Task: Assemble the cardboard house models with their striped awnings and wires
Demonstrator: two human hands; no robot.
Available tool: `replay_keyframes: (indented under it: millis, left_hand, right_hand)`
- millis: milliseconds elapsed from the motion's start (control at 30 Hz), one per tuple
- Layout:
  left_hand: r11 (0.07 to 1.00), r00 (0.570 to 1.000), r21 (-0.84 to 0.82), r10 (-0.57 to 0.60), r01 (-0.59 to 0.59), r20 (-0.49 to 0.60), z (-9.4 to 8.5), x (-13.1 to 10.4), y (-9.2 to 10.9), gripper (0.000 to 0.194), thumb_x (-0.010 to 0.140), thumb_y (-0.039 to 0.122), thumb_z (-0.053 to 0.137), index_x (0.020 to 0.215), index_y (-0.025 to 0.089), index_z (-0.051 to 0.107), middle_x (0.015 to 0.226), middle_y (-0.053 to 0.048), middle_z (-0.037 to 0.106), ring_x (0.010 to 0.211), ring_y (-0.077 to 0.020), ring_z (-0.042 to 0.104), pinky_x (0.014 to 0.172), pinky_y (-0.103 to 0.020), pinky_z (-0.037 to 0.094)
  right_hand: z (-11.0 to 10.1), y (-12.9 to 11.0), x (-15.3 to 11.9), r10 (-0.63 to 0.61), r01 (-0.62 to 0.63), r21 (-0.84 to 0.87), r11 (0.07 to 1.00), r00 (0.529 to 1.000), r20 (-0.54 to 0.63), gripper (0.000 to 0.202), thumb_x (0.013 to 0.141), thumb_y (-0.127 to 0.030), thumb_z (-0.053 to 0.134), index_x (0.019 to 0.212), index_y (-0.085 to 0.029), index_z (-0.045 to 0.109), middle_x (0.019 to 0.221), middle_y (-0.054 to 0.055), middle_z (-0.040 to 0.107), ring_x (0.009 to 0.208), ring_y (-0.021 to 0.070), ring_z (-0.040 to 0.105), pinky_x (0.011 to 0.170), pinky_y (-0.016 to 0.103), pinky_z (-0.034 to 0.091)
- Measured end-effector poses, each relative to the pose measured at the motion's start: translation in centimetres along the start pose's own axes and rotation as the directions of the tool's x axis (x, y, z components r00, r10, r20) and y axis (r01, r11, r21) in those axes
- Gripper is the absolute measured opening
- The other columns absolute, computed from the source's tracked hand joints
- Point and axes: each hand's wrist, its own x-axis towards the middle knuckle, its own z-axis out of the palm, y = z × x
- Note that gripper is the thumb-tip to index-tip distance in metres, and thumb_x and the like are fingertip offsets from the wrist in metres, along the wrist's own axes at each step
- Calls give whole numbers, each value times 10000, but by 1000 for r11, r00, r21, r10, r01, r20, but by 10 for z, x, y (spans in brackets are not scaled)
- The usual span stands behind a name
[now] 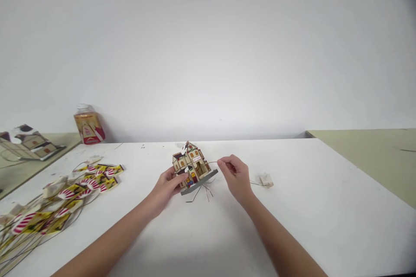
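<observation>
Left grip (168,185) holds house (193,165) tilted; right grip (236,176) pinches wire (212,162).

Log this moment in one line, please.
left hand: holding house, tilted | right hand: pinching wire beside house | striped pieces: heaped left on table | bottle: back left

"What colours do we see at six o'clock?"
"We see a cream model house (194,164) with yellow windows (196,153), on a plain grey base (201,181)."
"And at eight?"
"We find red-and-white stripes on the ornaments (93,184), beside yellow and black patches."
"At nine?"
"We spot a bottle (87,124), orange-gold, red towards its bottom, with a whitish cap (83,107)."
"At three?"
"We have a pale yellow-green surface (367,156) bordering our white table (341,216)."
</observation>
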Motion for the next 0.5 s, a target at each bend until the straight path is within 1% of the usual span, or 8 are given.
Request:
replay_keyframes:
  millis: [133,267,333,400,500]
  left_hand:
    - [1000,1000,12,25,-26,15,5,-2,0,564,718,374,722,1192,155,507,1169,-118,633,1014,-243,634,872,-340,530]
    - [998,998,18,62,-62,29,9,-5,-1,574,692,379,743,1167,139,527,1178,-129,628,1021,-261,629,848,-342,542]
    - [998,998,11,58,-58,29,9,-7,-2,570,696,382,739,1167,138,530,1167,-130,635,1007,-259,636,838,-339,546]
    - [999,999,2,43,-43,14,8,-8,-3,567,704,383,732,1172,139,526,1149,-128,644,989,-253,644,818,-329,552]
    - [999,998,-3,51,-51,-26,8,-8,-3,560,703,383,732,1164,140,528,1138,-125,650,979,-248,648,781,-309,560]
  right_hand:
    - [4,-1,-4,-92,88,-123,988,996,-24,152,849,-285,559,764,-184,636,612,-22,477,582,94,423,553,223,353]
    - [2,0,-2,-172,158,-243,957,984,-41,136,862,-254,548,788,-182,637,624,-17,482,588,94,437,551,219,360]
    - [0,0,-2,-231,208,-299,931,972,-44,121,863,-234,550,800,-178,637,624,-15,473,584,92,436,547,216,362]
    - [-2,1,-2,-299,273,-350,896,954,-21,101,860,-209,553,811,-174,634,629,-11,476,585,91,439,550,215,368]
    - [-4,1,-4,-394,385,-415,825,916,66,66,847,-177,566,829,-173,629,667,7,526,604,97,459,562,218,380]
